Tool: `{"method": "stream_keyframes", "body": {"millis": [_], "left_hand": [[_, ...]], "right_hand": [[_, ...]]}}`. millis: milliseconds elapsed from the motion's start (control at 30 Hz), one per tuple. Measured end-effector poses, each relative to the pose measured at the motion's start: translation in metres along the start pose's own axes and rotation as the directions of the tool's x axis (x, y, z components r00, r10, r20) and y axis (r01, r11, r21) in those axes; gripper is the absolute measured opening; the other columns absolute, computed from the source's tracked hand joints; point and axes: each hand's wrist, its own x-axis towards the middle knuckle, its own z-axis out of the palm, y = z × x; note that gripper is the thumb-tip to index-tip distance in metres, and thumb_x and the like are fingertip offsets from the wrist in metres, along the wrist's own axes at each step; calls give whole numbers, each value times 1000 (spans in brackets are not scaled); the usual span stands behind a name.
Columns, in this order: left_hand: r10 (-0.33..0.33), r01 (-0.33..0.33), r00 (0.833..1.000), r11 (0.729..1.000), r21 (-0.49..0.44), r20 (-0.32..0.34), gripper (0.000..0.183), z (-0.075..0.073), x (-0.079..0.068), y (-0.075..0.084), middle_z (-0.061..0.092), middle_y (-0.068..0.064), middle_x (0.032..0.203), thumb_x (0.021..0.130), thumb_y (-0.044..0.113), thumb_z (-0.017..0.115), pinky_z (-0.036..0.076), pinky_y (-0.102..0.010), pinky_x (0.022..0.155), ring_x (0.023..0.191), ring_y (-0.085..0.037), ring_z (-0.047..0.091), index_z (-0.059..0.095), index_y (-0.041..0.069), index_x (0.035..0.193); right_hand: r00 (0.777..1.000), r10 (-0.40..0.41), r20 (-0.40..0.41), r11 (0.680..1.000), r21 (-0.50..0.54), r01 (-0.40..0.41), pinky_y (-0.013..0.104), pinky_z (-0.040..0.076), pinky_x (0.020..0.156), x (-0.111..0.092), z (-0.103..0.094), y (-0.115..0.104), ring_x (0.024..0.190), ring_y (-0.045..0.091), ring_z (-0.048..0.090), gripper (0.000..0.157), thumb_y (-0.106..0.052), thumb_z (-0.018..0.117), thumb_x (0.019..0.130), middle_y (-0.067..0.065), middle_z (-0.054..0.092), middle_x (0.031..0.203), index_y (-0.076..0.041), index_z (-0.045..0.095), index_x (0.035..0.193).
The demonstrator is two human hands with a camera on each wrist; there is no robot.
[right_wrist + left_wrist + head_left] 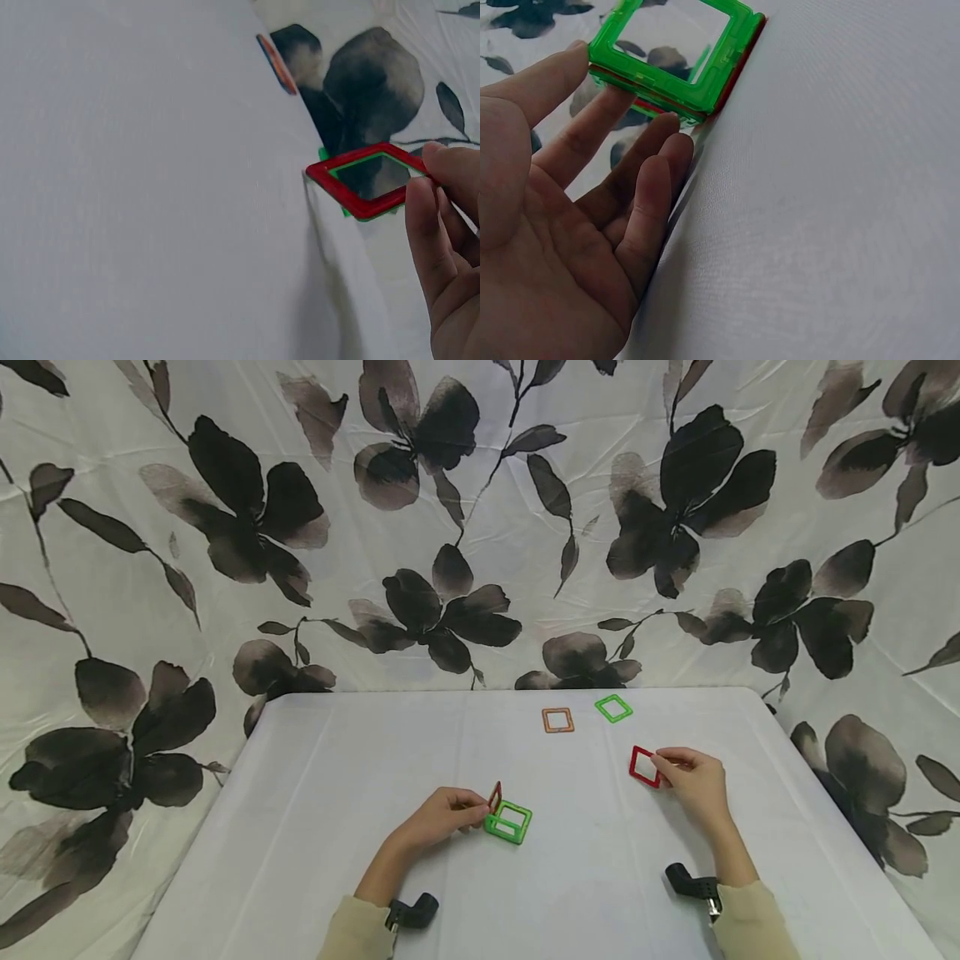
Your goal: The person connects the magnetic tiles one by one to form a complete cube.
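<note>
Both hands were at work! Left hand [442, 814], at nine o'clock to a small build of joined green and red square plastic frames [660, 84], had its edge pinched between thumb and finger. Over at the build's two o'clock, the right hand [697, 781] gripped a single red square plastic frame [364, 208] by its corner. On the white tabletop [360, 760], an orange square plastic frame [558, 730] lay at the build's one o'clock, and a bright green square plastic frame [605, 714] sat at the red one's eleven.

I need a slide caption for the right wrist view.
A right hand pinches a red frame by one corner.
</note>
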Motion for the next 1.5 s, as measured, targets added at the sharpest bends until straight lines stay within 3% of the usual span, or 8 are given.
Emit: {"method": "stream_keyframes", "body": {"millis": [167, 433, 600, 767, 900, 1133, 1500], "left_hand": [[-4, 4, 1000, 1000, 4, -10, 22, 0, 0, -1, 65, -5, 82, 96, 25, 63, 48, -29, 64, 74, -19, 56, 73, 5, 102], [-7, 7, 1000, 1000, 15, -16, 27, 0, -1, -1, 67, -4, 88, 97, 24, 63, 49, -29, 65, 74, -19, 59, 70, 3, 111], [-18, 17, 999, 1000, -24, -32, 34, 1, 1, 0, 68, -6, 97, 97, 21, 61, 51, -32, 67, 81, -23, 65, 61, 0, 125], [0, 0, 1000, 1000, 2, -12, 35, 1, 1, 1, 67, -6, 96, 96, 22, 63, 52, -32, 67, 81, -23, 65, 62, 0, 123], [5, -5, 1000, 1000, 14, -6, 37, 1, 0, 3, 67, -6, 95, 98, 26, 61, 52, -32, 67, 80, -22, 63, 61, 1, 125], [-14, 14, 999, 1000, -6, -50, 42, 3, 3, 4, 67, -7, 98, 98, 29, 61, 52, -33, 66, 81, -24, 65, 56, 3, 130], [-23, 24, 999, 999, 41, -45, 27, 6, 1, 7, 67, -2, 89, 95, 27, 65, 51, -35, 64, 74, -22, 61, 70, 3, 107]], "right_hand": [[999, -51, 20, 999, 14, 50, 28, 55, 58, -5, 15, -13, 64, 18, 68, 26, -14, 75, 87, 22, 70, 88, 6, 70, 103], [988, -142, -57, 989, 42, 144, 21, 53, 56, -6, 36, -27, 61, 15, 68, 15, -5, 76, 84, 19, 71, 83, 6, 73, 94], [983, -181, 2, 982, -50, 181, 19, 51, 55, -10, 46, -36, 63, 14, 67, 11, -1, 73, 85, 14, 71, 81, 4, 73, 94], [974, -221, 49, 969, -99, 224, 19, 49, 55, -14, 57, -43, 66, 13, 66, 11, 2, 73, 82, 10, 71, 79, 2, 74, 93], [962, -258, 88, 961, -77, 265, 21, 49, 55, -19, 65, -48, 66, 13, 66, 11, 2, 74, 82, 9, 71, 79, 0, 75, 93], [925, -343, 161, 937, -4, 348, 25, 52, 57, -28, 82, -55, 65, 14, 65, 12, 3, 75, 81, 5, 71, 81, -2, 75, 91], [896, -367, 249, 930, 98, 354, 26, 53, 57, -42, 108, -59, 66, 13, 67, 11, 4, 75, 81, 6, 70, 79, -3, 74, 90]]}}
